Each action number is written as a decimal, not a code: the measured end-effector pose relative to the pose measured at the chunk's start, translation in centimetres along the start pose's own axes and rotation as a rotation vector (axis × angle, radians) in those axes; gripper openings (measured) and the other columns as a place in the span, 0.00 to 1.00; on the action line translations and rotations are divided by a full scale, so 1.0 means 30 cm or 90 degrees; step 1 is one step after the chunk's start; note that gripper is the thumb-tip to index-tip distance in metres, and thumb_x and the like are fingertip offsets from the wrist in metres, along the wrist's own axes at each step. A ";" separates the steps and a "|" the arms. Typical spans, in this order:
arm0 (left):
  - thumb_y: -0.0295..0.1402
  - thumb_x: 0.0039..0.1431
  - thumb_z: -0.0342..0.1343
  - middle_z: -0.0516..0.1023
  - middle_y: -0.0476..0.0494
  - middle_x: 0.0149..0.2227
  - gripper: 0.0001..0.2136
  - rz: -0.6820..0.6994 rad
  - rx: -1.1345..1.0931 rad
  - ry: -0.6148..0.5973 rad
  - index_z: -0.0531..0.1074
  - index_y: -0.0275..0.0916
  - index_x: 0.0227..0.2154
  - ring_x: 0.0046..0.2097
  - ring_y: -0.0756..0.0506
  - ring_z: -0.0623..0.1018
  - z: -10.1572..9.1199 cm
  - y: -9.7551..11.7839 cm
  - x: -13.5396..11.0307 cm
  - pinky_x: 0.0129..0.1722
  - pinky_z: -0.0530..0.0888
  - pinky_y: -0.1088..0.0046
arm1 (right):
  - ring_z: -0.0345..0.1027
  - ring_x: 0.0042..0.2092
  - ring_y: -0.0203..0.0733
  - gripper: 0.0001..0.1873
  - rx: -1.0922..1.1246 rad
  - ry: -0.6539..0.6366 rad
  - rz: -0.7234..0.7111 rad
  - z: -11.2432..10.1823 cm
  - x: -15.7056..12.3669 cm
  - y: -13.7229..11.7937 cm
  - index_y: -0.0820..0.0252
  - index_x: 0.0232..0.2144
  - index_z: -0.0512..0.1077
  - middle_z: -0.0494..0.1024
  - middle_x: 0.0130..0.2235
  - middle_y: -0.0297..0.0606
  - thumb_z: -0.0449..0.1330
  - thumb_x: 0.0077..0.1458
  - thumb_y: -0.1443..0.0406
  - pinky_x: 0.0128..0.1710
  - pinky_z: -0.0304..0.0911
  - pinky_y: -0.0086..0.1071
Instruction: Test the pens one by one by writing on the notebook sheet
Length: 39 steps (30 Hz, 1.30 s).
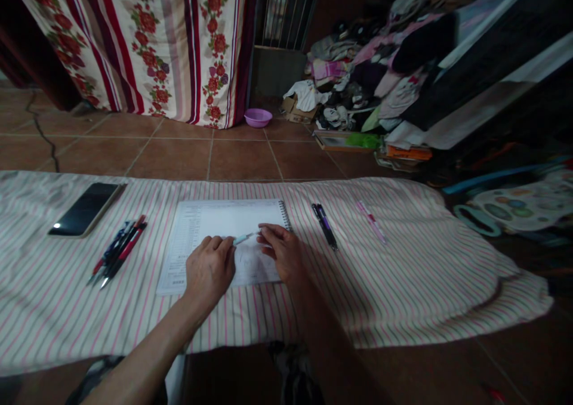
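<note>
Brown floor tiles [237, 160] stretch beyond a striped cloth [403, 268], on which a spiral notebook [224, 217] lies with a mostly white page uppermost. Over that page, the left hand [209, 266] is curled closed around one end of a slim pale pen [243, 238], while the right hand [283, 250] pinches the other end between thumb and fingertips. The pen's middle shows between the two grips, slanting slightly toward the right hand.
</note>
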State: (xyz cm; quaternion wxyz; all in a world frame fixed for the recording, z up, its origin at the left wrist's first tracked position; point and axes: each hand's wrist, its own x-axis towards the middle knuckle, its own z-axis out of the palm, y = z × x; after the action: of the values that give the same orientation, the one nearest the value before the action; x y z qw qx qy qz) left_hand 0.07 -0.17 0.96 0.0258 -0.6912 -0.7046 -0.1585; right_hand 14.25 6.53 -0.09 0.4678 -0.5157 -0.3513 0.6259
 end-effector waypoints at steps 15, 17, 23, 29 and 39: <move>0.34 0.61 0.44 0.74 0.46 0.32 0.11 -0.005 0.001 0.007 0.71 0.42 0.40 0.38 0.44 0.72 0.009 -0.003 -0.001 0.31 0.65 0.70 | 0.73 0.28 0.37 0.13 -0.108 -0.001 -0.104 -0.026 0.024 0.004 0.62 0.31 0.74 0.76 0.26 0.35 0.62 0.42 0.60 0.21 0.65 0.24; 0.35 0.61 0.44 0.74 0.46 0.33 0.11 -0.005 0.002 0.008 0.71 0.42 0.39 0.38 0.44 0.72 0.011 -0.002 0.000 0.31 0.65 0.70 | 0.72 0.27 0.36 0.12 -0.144 0.010 -0.145 -0.028 0.029 0.009 0.63 0.30 0.74 0.75 0.25 0.35 0.60 0.43 0.61 0.19 0.65 0.24; 0.34 0.61 0.44 0.74 0.45 0.33 0.12 -0.007 0.008 0.003 0.71 0.42 0.39 0.38 0.44 0.72 0.009 -0.002 -0.001 0.30 0.65 0.70 | 0.69 0.22 0.34 0.13 -0.265 0.032 -0.203 -0.045 0.044 0.014 0.63 0.31 0.75 0.73 0.21 0.34 0.57 0.46 0.61 0.17 0.64 0.24; 0.34 0.61 0.43 0.74 0.45 0.33 0.12 -0.008 0.005 -0.007 0.71 0.42 0.40 0.38 0.44 0.72 -0.001 0.000 -0.002 0.31 0.65 0.70 | 0.67 0.21 0.34 0.13 -0.308 0.033 -0.193 -0.058 0.057 0.021 0.63 0.32 0.75 0.73 0.19 0.33 0.56 0.46 0.61 0.17 0.63 0.24; 0.34 0.61 0.43 0.74 0.44 0.33 0.13 -0.006 0.004 -0.005 0.72 0.41 0.40 0.38 0.44 0.72 -0.002 0.001 -0.001 0.31 0.66 0.70 | 0.73 0.30 0.39 0.10 -0.457 0.032 -0.247 -0.068 0.043 -0.001 0.58 0.32 0.75 0.78 0.27 0.35 0.54 0.49 0.64 0.31 0.66 0.30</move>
State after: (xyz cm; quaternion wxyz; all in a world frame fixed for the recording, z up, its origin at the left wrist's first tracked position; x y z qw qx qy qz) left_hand 0.09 -0.21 1.02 0.0248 -0.6884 -0.7083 -0.1538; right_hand 16.21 7.69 -0.92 0.3761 -0.5857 -0.6266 0.3506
